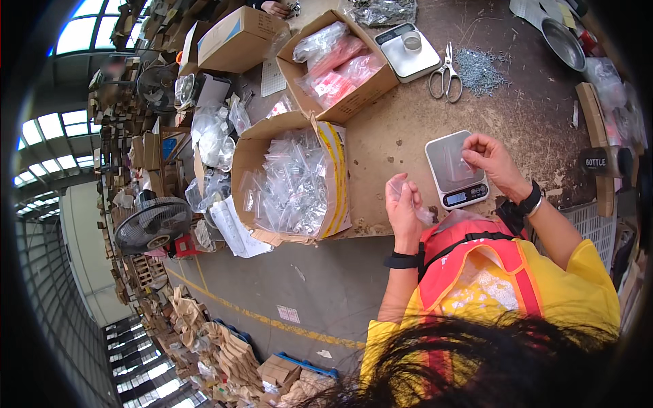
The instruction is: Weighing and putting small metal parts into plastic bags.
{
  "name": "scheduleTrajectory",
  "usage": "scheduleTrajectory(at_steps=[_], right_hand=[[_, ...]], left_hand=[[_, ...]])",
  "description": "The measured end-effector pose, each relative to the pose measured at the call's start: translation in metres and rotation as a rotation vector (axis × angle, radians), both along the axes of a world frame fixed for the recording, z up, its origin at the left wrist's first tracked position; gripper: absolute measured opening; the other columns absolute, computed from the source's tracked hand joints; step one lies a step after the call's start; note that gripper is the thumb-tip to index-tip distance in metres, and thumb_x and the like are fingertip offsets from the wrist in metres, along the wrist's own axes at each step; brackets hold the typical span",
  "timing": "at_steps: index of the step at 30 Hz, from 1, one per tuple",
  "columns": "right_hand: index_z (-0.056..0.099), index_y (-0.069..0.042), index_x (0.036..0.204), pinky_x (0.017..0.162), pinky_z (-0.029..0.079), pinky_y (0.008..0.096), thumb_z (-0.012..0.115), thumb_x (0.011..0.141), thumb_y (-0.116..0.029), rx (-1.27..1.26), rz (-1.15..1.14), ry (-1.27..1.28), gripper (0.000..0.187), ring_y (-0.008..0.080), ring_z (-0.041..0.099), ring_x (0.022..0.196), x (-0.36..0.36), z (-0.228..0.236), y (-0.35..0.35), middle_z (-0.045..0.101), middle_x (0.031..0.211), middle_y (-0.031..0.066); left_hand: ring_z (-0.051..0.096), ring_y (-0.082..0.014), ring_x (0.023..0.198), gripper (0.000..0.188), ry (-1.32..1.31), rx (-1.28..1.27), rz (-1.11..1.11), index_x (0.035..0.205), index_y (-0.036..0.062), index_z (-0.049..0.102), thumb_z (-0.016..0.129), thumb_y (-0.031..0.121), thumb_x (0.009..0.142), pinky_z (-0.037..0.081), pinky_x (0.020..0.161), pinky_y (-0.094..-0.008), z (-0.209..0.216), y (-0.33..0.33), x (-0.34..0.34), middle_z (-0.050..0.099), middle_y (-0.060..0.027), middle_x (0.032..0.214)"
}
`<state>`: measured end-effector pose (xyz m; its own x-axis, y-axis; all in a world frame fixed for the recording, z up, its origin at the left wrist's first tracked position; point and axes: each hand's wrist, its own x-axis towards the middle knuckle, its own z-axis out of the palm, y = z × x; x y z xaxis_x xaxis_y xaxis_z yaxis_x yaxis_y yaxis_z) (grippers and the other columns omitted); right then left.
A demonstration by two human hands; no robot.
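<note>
My left hand [405, 212] is closed around crumpled clear plastic bags, and a bit of the clear plastic [426, 216] sticks out beside the palm. It is held just left of a small digital scale [465, 198] at the table's near edge. Over the scale's plate, my right hand [495, 163] pinches the edge of a small clear zip bag [454, 162]. Whether that bag rests on the plate or hangs just above it, I cannot tell. To the left, an open cardboard box [337, 178] holds many small clear bags with metal parts inside.
Scissors [445, 76] lie beside a pile of small screws [480, 71]. Behind them stands a second scale [416, 62] with a small cup. Another carton [371, 92] holds pink and clear bags. A metal bowl [563, 45] and a dark bottle [605, 162] are at right. Another person's hand [275, 9] shows far back.
</note>
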<state>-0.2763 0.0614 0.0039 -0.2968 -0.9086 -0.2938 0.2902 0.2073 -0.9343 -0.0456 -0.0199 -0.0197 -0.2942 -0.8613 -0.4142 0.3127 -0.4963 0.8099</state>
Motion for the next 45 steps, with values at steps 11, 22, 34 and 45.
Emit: scheduleTrajectory(at_steps=[11,22,34,45], right_hand=[[0.064,-0.004,0.105,0.079,0.052,0.0227,0.066,0.096,-0.006,-0.04,0.045,-0.073,0.009,0.0061,0.064,0.086,0.018,0.002,-0.002,0.068,0.093,-0.0013],[0.063,-0.002,0.101,0.065,0.048,0.0222,0.072,0.093,-0.01,-0.02,-0.005,0.439,0.014,0.0032,0.059,0.074,0.016,0.013,-0.012,0.066,0.084,-0.0024],[0.063,0.001,0.09,0.061,0.047,0.0285,0.072,0.091,-0.01,-0.109,0.163,0.512,0.015,0.0091,0.059,0.068,0.025,0.034,-0.008,0.063,0.075,0.0033],[0.058,-0.004,0.091,0.088,0.047,0.0423,0.076,0.076,-0.006,-0.154,-0.065,1.235,0.024,0.0343,0.056,0.099,-0.003,-0.014,0.003,0.058,0.097,0.0129]], left_hand=[[0.041,-0.001,0.057,0.019,-0.32,-0.178,-0.436,0.106,0.0047,0.068,0.075,0.02,0.097,0.03,0.051,-0.0194,0.053,-0.009,-0.02,0.051,0.0093,0.07],[0.048,-0.0037,0.064,0.011,-0.302,-0.327,-0.353,0.1,0.0016,0.07,0.073,0.011,0.095,0.04,0.056,-0.0218,0.046,-0.013,-0.024,0.06,0.0061,0.08],[0.056,-0.0112,0.073,0.008,-0.361,-0.547,-0.376,0.089,-0.0008,0.067,0.074,0.002,0.089,0.046,0.064,-0.0252,0.041,-0.001,-0.028,0.063,-0.0028,0.101],[0.058,-0.0133,0.087,0.01,-0.707,-0.626,0.061,0.093,-0.001,0.069,0.074,0.008,0.091,0.048,0.079,-0.0289,0.031,-0.019,0.003,0.059,-0.0035,0.1]])
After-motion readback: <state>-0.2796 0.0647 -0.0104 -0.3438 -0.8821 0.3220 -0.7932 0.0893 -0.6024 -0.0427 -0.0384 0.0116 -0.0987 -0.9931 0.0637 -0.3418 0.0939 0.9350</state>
